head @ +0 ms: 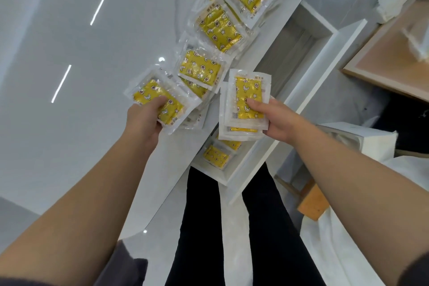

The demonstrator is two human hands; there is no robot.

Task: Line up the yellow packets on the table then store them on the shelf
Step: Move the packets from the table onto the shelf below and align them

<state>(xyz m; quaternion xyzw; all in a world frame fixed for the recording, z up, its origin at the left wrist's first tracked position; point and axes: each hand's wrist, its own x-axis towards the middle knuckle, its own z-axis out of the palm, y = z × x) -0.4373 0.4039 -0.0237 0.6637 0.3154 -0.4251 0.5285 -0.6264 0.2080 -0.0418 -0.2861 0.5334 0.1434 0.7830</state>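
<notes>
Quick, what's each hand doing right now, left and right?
Left hand: closed on a yellow packet at the table edge.
Right hand: closed on a stack of packets, thumb on top.

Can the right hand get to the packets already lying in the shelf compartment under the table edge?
Probably not freely: the right hand is full, gripping a stack of packets directly above the shelf packets. The compartment's opening itself looks unobstructed.

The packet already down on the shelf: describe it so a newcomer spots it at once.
Find the white table, then the open white shelf below its near edge. The shelf packet lies there, beneath the right hand; unlike the others, it's neither on the tabletop nor held.
</notes>
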